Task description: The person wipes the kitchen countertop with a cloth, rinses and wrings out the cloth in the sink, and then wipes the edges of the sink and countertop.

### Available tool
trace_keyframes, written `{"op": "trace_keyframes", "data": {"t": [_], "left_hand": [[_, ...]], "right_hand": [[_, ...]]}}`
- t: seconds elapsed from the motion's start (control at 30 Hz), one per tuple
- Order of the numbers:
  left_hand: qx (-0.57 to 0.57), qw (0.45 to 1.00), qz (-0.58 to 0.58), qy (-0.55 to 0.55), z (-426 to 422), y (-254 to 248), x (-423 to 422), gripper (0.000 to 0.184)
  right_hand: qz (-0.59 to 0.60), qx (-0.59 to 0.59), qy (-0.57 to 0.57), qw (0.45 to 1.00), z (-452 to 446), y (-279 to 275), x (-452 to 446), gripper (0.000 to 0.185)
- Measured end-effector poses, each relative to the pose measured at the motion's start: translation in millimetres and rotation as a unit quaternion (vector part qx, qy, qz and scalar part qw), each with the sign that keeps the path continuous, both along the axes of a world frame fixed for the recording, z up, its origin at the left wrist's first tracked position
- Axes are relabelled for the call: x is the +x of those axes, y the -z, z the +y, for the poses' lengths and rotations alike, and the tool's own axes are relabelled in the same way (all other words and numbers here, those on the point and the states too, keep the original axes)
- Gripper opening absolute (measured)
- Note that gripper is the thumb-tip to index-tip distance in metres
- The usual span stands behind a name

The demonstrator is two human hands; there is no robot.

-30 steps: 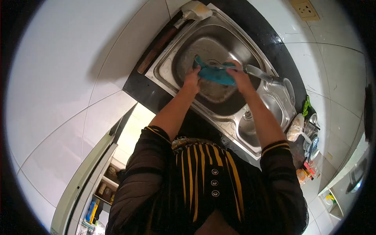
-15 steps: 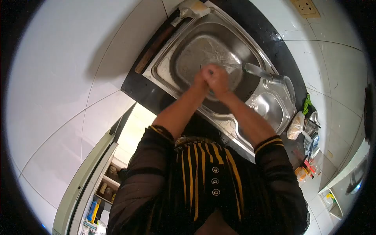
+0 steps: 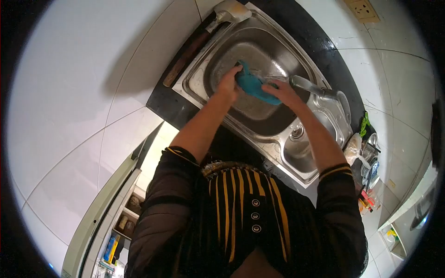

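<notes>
A teal cloth [image 3: 252, 86] is stretched between my two hands above the large sink basin [image 3: 271, 123]. My left hand [image 3: 227, 84] grips its left end, with a bit of cloth sticking up by the thumb. On the other end, my right hand [image 3: 284, 92] is closed around the cloth, close to the tap spout. The metal tap [image 3: 308, 86] reaches in from the right, and water appears to run from it towards the cloth.
A smaller basin [image 3: 301, 155] adjoins on the right. Behind the sink's left edge lies a long brown handle [image 3: 187, 58] with a pale, broad head [image 3: 232, 11]. A tied plastic bag [image 3: 353, 147] and several small items stand at the right on the dark counter.
My hands were clasped together over the basin, with no cloth visible. They have moved apart, left and right, and the teal cloth now shows spread between them.
</notes>
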State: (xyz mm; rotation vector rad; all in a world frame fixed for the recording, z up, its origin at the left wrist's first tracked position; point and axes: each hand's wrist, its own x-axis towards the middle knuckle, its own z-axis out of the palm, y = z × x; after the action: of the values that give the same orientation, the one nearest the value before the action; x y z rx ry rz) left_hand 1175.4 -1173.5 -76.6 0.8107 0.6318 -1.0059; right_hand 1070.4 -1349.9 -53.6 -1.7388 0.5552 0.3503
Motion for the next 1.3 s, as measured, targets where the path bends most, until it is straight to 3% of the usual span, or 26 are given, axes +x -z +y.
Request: {"op": "trace_keyframes", "data": {"t": [0.07,0.1,0.13,0.17,0.2,0.27,0.3,0.37,0.47,0.53,0.57,0.6,0.67,0.7,0.73,0.77,0.8,0.87,0.9,0.97,1.1,1.17,1.2,1.23,1.27,1.3], "left_hand": [[0.041,0.994,-0.049,0.088,9,-10,4,0.058],[0.038,0.994,-0.05,0.09,11,-9,2,0.058],[0.066,0.993,-0.054,0.087,13,-8,-1,0.047],[0.094,0.991,-0.057,0.081,14,-13,-3,0.036],[0.095,0.991,-0.057,0.08,15,-19,-7,0.036],[0.071,0.993,-0.055,0.078,13,-31,-15,0.033],[0.071,0.993,-0.054,0.077,10,-27,-17,0.033],[0.037,0.994,-0.08,0.065,0,-15,-23,0.032],[0.088,0.99,-0.077,0.079,-19,-27,-30,0.033],[0.062,0.994,-0.063,0.064,-24,-7,-27,0.033],[0.036,0.997,-0.048,0.052,-25,1,-26,0.033],[0.039,0.997,-0.045,0.05,-23,-4,-31,0.033],[0.125,0.928,-0.32,0.143,-22,-22,-37,0.034],[0.124,0.929,-0.319,0.144,-25,-24,-41,0.034],[0.07,0.982,-0.158,0.078,-29,-25,-45,0.035],[0.013,1.0,0.008,0.008,-33,-27,-48,0.037],[0.014,1.0,0.011,0.012,-38,-16,-56,0.037],[0.067,0.994,-0.013,0.08,-47,2,-60,0.042],[0.064,0.995,-0.016,0.079,-47,5,-55,0.042],[0.004,0.997,-0.035,0.065,-37,11,-48,0.038],[-0.038,0.991,0.108,0.065,-17,-11,-46,0.041],[0.029,0.991,-0.086,0.096,-29,1,-60,0.047],[0.03,0.992,-0.081,0.097,-31,-7,-71,0.047],[0.041,0.988,-0.077,0.124,-37,-15,-75,0.05],[0.05,0.984,-0.081,0.15,-45,-24,-67,0.053],[0.049,0.984,-0.081,0.151,-45,-28,-59,0.053]], "right_hand": [[0.21,-0.106,-0.133,0.963,-8,-24,-5,0.035],[0.21,-0.108,-0.129,0.963,-13,-23,-13,0.035],[0.114,0.032,0.026,0.993,-17,-17,-23,0.034],[0.011,0.171,0.178,0.969,-18,-15,-27,0.032],[0.012,0.171,0.176,0.969,-18,-12,-28,0.032],[-0.039,0.313,0.359,0.878,-16,-7,-30,0.024],[-0.039,0.313,0.359,0.878,-16,-5,-27,0.024],[-0.012,0.373,0.478,0.795,-15,1,-18,0.022],[-0.015,0.324,0.518,0.792,-13,46,-18,0.021],[-0.071,0.146,0.393,0.905,23,3,-2,0.021],[-0.115,0.015,0.251,0.961,38,-13,3,0.02],[-0.153,-0.117,0.098,0.976,55,-27,4,0.018],[-0.224,-0.27,-0.05,0.935,96,-51,5,0.019],[-0.223,-0.27,-0.05,0.935,92,-45,6,0.019],[-0.161,-0.308,-0.01,0.938,83,-32,12,0.022],[-0.1,-0.344,0.03,0.933,73,-23,20,0.026],[-0.096,-0.344,0.033,0.933,63,-19,23,0.026],[0.08,-0.22,0.165,0.958,45,-14,33,0.026],[0.077,-0.222,0.166,0.958,48,-13,33,0.026],[-0.158,-0.309,0.106,0.932,68,-8,19,0.028],[-0.229,-0.274,0.046,0.933,100,-18,16,0.026],[-0.163,-0.316,0.064,0.932,69,3,25,0.03],[-0.158,-0.316,0.064,0.933,59,7,18,0.03],[-0.041,-0.186,0.182,0.965,44,10,16,0.031],[0.069,-0.049,0.291,0.953,26,16,19,0.033],[0.069,-0.051,0.293,0.952,11,34,8,0.033]]}}
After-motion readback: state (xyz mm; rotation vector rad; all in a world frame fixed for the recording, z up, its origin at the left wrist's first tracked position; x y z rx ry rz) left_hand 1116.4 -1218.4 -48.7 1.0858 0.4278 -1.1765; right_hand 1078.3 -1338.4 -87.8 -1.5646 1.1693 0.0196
